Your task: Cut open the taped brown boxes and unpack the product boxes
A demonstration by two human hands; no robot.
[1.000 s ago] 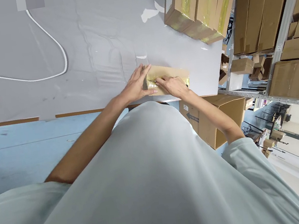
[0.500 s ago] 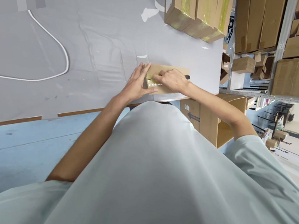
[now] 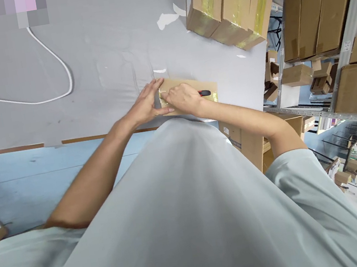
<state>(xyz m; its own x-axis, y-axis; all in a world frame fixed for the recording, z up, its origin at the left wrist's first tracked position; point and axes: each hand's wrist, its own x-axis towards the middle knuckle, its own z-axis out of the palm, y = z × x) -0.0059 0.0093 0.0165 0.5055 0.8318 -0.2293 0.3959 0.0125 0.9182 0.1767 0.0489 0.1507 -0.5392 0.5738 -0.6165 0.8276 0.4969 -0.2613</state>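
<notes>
A small flat cardboard box [image 3: 206,85], closed with clear yellowish tape, lies near the front edge of the grey-covered table. My left hand [image 3: 149,100] rests at its left end with fingers and thumb spread apart, bracing that end. Over the box's taped top, my right hand [image 3: 181,98] is closed, with the black and red handle of a utility knife [image 3: 205,93] sticking out behind it. The blade is hidden under the fingers, near the box's left end.
Several taped cardboard boxes [image 3: 212,2] stand together at the back right of the table. A white cable [image 3: 70,78] curves across the left side. Metal shelving [image 3: 342,53] with cartons is on the right. An open carton [image 3: 252,149] sits below the table edge.
My right hand has slid left along the box with the knife, so more of the handle shows. My left hand stays at the box's left end. The whole view has shifted slightly.
</notes>
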